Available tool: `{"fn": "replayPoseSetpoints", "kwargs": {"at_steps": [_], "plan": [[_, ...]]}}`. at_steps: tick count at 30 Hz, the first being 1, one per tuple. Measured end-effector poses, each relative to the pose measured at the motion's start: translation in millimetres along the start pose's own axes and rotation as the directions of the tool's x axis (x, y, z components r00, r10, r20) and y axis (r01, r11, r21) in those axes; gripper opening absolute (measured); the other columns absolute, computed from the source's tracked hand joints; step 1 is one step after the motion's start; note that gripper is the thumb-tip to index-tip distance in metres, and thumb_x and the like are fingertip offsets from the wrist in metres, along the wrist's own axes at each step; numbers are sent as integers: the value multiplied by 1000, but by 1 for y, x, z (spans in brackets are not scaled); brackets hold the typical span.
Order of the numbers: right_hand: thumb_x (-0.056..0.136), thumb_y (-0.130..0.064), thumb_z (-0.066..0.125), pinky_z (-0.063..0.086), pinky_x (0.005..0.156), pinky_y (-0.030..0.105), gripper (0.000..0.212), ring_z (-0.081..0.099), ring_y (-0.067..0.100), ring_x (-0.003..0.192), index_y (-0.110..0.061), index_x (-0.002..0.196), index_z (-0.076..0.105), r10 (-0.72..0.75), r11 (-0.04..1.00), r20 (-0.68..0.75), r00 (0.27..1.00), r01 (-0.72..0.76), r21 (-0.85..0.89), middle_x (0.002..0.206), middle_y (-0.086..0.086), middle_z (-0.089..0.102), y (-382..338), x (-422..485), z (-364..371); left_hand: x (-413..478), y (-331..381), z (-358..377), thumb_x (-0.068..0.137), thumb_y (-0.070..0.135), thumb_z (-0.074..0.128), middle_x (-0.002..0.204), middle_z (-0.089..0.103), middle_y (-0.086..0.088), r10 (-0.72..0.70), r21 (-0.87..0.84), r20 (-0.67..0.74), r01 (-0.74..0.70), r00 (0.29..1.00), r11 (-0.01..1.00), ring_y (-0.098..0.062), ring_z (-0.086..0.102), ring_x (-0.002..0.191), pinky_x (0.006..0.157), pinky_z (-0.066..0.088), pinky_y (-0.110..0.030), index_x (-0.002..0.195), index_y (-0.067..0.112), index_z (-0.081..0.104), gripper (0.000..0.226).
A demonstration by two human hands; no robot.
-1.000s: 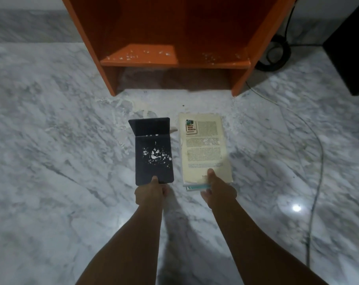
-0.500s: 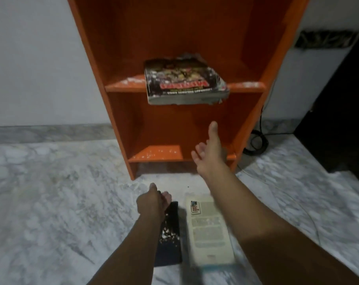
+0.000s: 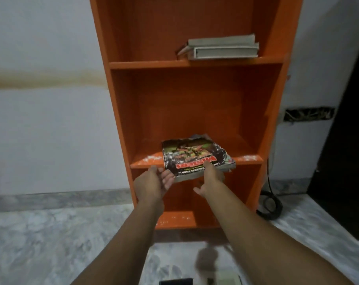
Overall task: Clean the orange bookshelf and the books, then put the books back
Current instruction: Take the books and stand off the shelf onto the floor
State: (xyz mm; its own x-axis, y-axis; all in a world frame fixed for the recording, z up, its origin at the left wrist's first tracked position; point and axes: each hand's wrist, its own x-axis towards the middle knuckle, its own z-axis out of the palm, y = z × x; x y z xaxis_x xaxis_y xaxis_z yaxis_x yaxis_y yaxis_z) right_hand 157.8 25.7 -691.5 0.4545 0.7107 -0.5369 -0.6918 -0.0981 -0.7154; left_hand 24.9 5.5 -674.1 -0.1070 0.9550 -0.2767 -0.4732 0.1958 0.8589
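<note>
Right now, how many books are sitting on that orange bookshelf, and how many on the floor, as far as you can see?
Upper shelf: 2 pale books, stacked flat.
Middle shelf: 1 tattered book with a dark, colourful cover, overhanging the front edge, with the left hand and right hand at it.
Floor: 2 partly cropped books, the dark one and the pale one.
Total: 5

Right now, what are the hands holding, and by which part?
Both hands are on the tattered book overhanging the middle shelf: the left hand at its near left corner, the right hand at its near edge. A closed grip cannot be confirmed.
</note>
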Motion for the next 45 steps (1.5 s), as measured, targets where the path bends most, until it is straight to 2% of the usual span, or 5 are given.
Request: {"fn": "replayPoseSetpoints", "kwargs": {"at_steps": [5, 11, 17, 28, 45], "plan": [[89, 4, 60, 57, 64, 46, 32, 63, 39, 93, 3, 119, 51, -33, 979, 215, 976, -11, 203, 110, 26, 57, -30, -26, -11, -29, 50, 61, 103, 21, 47, 88, 70, -16, 110, -68, 222, -97, 969, 993, -21, 70, 75, 69, 60, -29, 98, 0, 58, 23], [95, 2, 47, 59, 61, 51, 25, 64, 43, 95, 4, 119, 50, -128, 974, 274, 953, 69, 214, 112, 31, 59, -90, -56, -16, -65, 112, 153, 89, 53, 61, 121, 60, -27, 58, -155, 439, 12, 897, 988, -35, 68, 99, 82, 60, -41, 136, 0, 43, 73], [89, 3, 53, 58, 69, 50, 20, 66, 40, 89, 1, 109, 53, -184, 946, 291, 939, 89, 311, 100, 26, 64, -141, -84, -27, -91, 148, 228, 69, 61, 75, 155, 23, -17, -6, -239, 465, 132, 885, 962, -47, 32, 137, 99, 43, -63, 151, 24, 21, 105], [78, 16, 47, 54, 66, 50, 49, 59, 44, 101, -1, 125, 46, -250, 935, 342, 906, 134, 330, 116, 29, 54, -188, -94, -59, -57, 157, 272, 86, 21, 65, 95, 50, -11, 43, -122, 158, -24, 986, 992, -29, 55, 96, 93, 51, -51, 100, 7, 42, 30], [80, 13, 47, 58, 72, 50, 42, 62, 42, 98, -3, 119, 49, -360, 882, 333, 871, 203, 425, 114, 28, 55, -128, -123, -102, -109, 134, 184, 82, 18, 69, 82, 56, -7, 227, -351, 84, -184, 970, 918, -20, 61, 66, 72, 61, -45, 74, 12, 40, 31]]}}
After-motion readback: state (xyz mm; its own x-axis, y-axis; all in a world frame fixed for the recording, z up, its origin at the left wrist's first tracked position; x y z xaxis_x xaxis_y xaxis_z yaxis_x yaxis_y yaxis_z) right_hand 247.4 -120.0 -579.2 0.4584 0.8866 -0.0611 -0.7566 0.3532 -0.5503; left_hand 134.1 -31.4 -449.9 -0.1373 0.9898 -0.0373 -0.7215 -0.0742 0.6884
